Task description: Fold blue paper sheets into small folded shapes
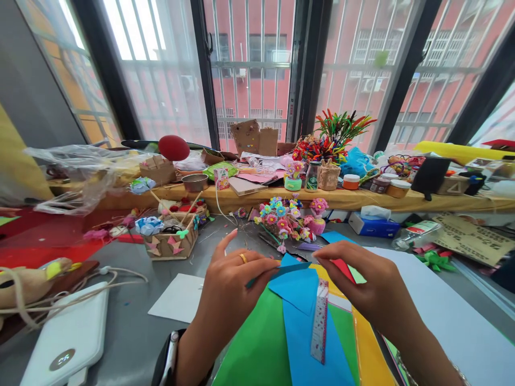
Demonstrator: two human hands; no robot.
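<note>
My left hand (231, 281), with a gold ring on one finger, pinches the folded top edge of a blue paper sheet (306, 332); its index finger points up. My right hand (364, 279) is closed on the same fold from the right, over a red sheet corner (344, 268). The blue sheet lies on a stack of coloured paper: green (253, 348), yellow (368, 348). A small patterned ruler (321, 321) rests on the blue sheet below my hands.
A cardboard box of craft bits (171, 241) stands left of my hands. Paper flowers (284, 217) sit beyond them, with a white sheet (179, 297), a white device (68, 338), a tissue box (374, 224) and a cluttered wooden ledge (257, 195) under the windows.
</note>
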